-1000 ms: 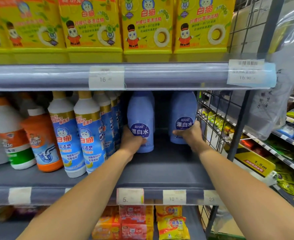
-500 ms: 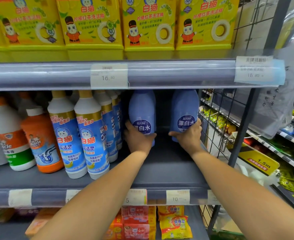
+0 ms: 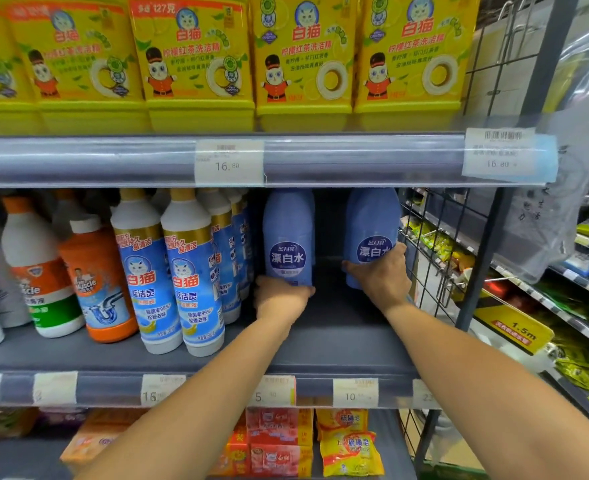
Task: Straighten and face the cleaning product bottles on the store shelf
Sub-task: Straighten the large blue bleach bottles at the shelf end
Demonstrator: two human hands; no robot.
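Two pale blue bleach bottles with round dark labels stand deep on the middle shelf [image 3: 338, 341]. My left hand [image 3: 281, 297] grips the base of the left bleach bottle [image 3: 288, 237], whose label faces me. The right bleach bottle [image 3: 372, 226] is held low at its side by my right hand [image 3: 381, 275], which covers part of its label. Both bottles look upright. Their caps are hidden behind the upper shelf rail [image 3: 216, 161].
Left of my hands stand rows of white-and-blue toilet cleaner bottles [image 3: 192, 278], an orange drain cleaner [image 3: 99, 282] and a white-and-green bottle [image 3: 40, 268]. Yellow detergent jugs [image 3: 303, 60] fill the shelf above. A wire grid side panel [image 3: 435, 244] bounds the shelf on the right.
Both hands have kept hold of the two bleach bottles and shifted them slightly; the right hand has slid round to the right side of its bottle, uncovering more of the label.
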